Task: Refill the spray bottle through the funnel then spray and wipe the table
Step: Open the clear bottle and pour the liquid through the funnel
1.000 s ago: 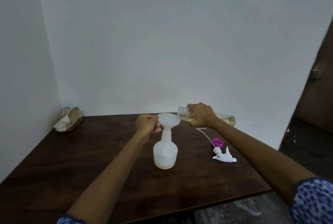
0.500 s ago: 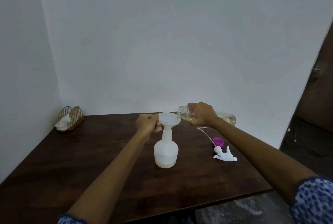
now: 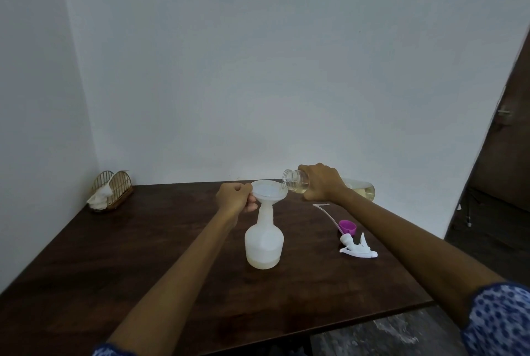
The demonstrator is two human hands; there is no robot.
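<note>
White spray bottle (image 3: 264, 241) barely filled; left hand (image 3: 233, 199) pinches funnel (image 3: 269, 190), right hand (image 3: 321, 182) grips tilted refill bottle (image 3: 296, 183) (spraying, wiping remain).

The bench (image 3: 143, 269) is dark brown wood with a faint grain. The spray bottle (image 3: 264, 244) on it is milky white and translucent, with a pale yellowish band of liquid at its base. The funnel (image 3: 269, 191) is white. The refill bottle (image 3: 298, 182) is clear, its liquid pale yellow. The trigger head (image 3: 357, 248) is white, its dip tube (image 3: 329, 216) pinkish-clear; the cap (image 3: 348, 226) is bright purple. The wire holder (image 3: 113, 188) is gold with white cloth (image 3: 99, 198) inside. Both sleeves (image 3: 499, 324) are blue with a white dotted print. The wall (image 3: 258, 69) is white.
</note>
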